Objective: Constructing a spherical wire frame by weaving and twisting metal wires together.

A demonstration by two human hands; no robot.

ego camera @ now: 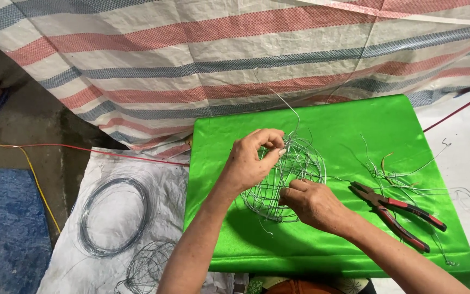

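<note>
Green cloth (246, 239) lies open leftward; pliers (398, 212) and wire scraps (403, 174) crowd right.

A striped tarpaulin (235, 60) in red, blue and white is hanging across the rear. Bare concrete floor (33, 122) is showing at left, partly covered by a blue mat (4, 228) and white woven sacking (110, 174). Even daylight is lighting the area

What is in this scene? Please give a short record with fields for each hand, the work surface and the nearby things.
left hand: pinches a wire at the top of the wire ball
right hand: grips the wire ball's lower right side
surface: green cloth
tool: red-handled pliers lying on the cloth, untouched
scraps: loose wire pieces above the pliers
floor: wire coil on a white sack
backdrop: striped tarp
</note>
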